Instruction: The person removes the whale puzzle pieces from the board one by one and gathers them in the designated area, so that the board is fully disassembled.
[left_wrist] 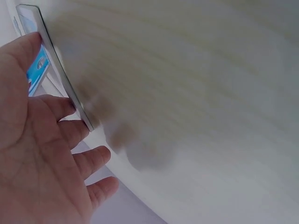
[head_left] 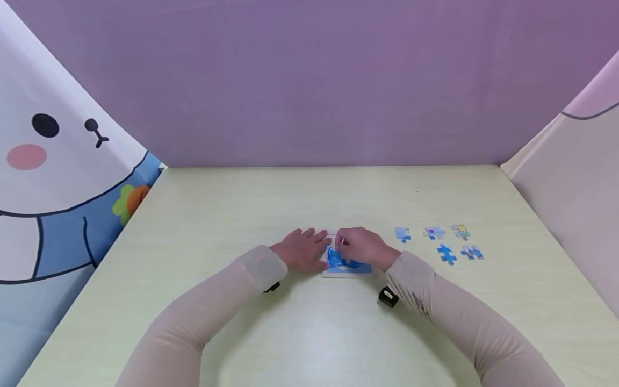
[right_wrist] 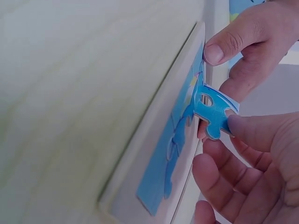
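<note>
A shallow jigsaw board (head_left: 347,276) with a pale frame lies on the table, its lower part filled with joined blue pieces (head_left: 338,260). My right hand (head_left: 362,248) is over the board and pinches a blue puzzle piece (right_wrist: 212,112) between thumb and fingers. In the right wrist view that piece is tilted up from the board face, one end close to the joined blue pieces. My left hand (head_left: 302,251) lies at the board's left side, fingers spread. In the left wrist view its thumb and some fingertips touch the board's edge (left_wrist: 65,79).
Several loose jigsaw pieces lie right of the board: a light blue one (head_left: 403,234), one with a swirl (head_left: 435,233), one with a yellow flower (head_left: 461,231), and a blue one (head_left: 447,255). A purple backdrop (head_left: 329,86) stands behind the table.
</note>
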The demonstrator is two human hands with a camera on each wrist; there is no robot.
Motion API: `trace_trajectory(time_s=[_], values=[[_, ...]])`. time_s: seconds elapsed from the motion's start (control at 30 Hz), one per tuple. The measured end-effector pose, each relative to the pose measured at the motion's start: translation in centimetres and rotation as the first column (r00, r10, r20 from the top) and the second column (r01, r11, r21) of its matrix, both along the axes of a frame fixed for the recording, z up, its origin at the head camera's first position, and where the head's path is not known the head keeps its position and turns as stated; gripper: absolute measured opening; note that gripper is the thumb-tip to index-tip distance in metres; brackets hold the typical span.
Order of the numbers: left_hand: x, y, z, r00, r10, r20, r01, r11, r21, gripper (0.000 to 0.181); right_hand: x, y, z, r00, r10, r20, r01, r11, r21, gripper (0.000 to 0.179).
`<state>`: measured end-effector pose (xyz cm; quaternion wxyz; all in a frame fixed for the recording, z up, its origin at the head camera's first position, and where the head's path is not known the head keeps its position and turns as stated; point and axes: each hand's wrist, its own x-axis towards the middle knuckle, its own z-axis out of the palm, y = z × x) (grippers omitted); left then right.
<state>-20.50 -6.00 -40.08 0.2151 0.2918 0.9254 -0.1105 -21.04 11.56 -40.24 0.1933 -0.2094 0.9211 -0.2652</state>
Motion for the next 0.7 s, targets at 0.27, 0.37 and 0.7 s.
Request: trace_trajectory(time_s=[0.27, 0.37, 0.7], values=[[0.1, 0.0, 0.0, 1.0, 0.006, 0.007, -0.006, 1.0, 0.018, 0.071, 0.0, 0.1, -0.1, 0.999, 0.019, 0.03, -0.019, 1.0, 0.0, 0.004], [0.2, 0.0, -0.1, 1.0, 0.003, 0.007, -0.003, 1.0, 0.02, 0.071, 0.0, 0.2, -0.1, 0.999, 0.021, 0.031, -0.021, 1.0, 0.0, 0.004], [0.1, 0.0, -0.1, 1.0, -0.008, -0.006, 0.008, 1.0, -0.017, 0.072, 0.1, 1.1, -0.1, 1.0, -0.02, -0.011, 0.019, 0.999, -0.05, 0.004]])
